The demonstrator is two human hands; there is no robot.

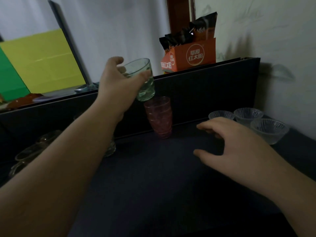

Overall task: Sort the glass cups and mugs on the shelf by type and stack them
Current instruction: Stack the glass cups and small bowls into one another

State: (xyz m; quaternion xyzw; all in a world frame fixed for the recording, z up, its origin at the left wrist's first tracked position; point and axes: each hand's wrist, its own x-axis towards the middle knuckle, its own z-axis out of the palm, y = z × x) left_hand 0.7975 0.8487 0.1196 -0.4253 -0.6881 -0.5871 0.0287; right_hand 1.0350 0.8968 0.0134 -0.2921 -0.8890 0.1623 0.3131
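Note:
My left hand grips a green glass cup, tilted, in the air just above a stack of pink glass cups that stands on the dark shelf by its back wall. My right hand hovers low over the shelf with fingers spread and relaxed, holding nothing. To its right sit three clear ribbed glass bowls-cups, side by side. Clear glass mugs lie at the far left, partly hidden by my left forearm. A clear faceted glass peeks out beside that forearm.
A dark upright panel backs the shelf. On its upper ledge stands an orange carton of black packets. A yellow and green box and some small items lie at the upper left. A wall closes the right side.

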